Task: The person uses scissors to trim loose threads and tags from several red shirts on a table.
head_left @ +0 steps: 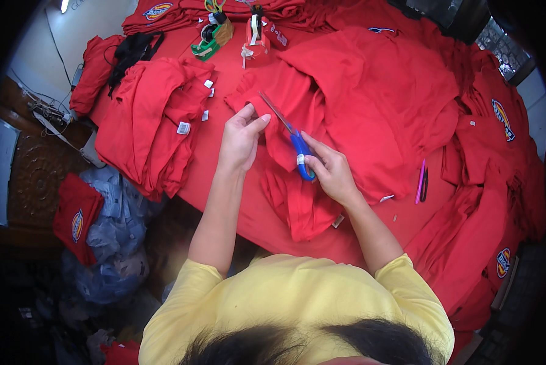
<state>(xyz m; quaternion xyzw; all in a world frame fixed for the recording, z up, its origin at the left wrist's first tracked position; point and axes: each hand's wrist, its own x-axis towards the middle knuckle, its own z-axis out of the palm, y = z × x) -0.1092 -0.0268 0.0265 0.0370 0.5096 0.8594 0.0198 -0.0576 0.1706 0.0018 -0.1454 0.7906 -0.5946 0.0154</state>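
Note:
My right hand (331, 169) is closed round the blue handles of a pair of scissors (300, 151). Their metal blades point up and left, toward the fabric beyond my left hand. The fingers and thumb of my left hand (241, 139) are pinched at the edge of a red garment (376, 97), close to the scissor tips. That garment, which looks like a sweatshirt, lies spread and rumpled across the middle of the table. Whether the blades touch the cloth, I cannot tell.
Folded red garments (154, 125) with white tags are piled at the left. Green (207, 45) and red (256, 45) tape dispensers stand at the back. Pink and black pens (421, 182) lie at the right, near more red garments (486, 201). Plastic bags (118, 225) sit below left.

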